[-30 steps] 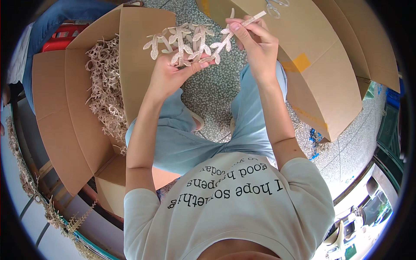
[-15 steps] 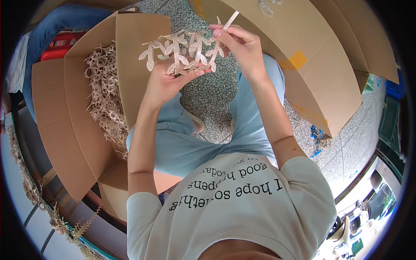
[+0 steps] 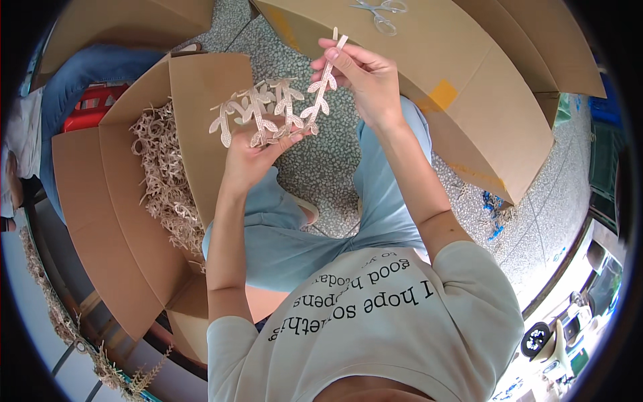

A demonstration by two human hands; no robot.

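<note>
Several pale gold leaf-shaped bands (image 3: 258,112), with a sparkly, beaded-looking surface, stand bunched in my left hand (image 3: 248,161). The left fingers are closed around their lower ends, and the thumb lies across the front. My right hand (image 3: 370,86) pinches the upper part of one leafy band (image 3: 322,94) between thumb and fingers. That band slants upward from the bunch, its plain narrow ends sticking out above my right fingertips. Its lower end reaches my left hand.
At left, an open cardboard box (image 3: 213,100) holds a heap of similar pale bands (image 3: 164,167). Clear-handled scissors (image 3: 385,15) lie on a large carton (image 3: 482,87) at right. A red plastic stool (image 3: 100,107) and another person's jeans-clad leg (image 3: 100,70) are far left.
My right hand has moved away from the bunch, drawing the pinched band out farther from the others. The view has tilted, so more of the scissors shows.
</note>
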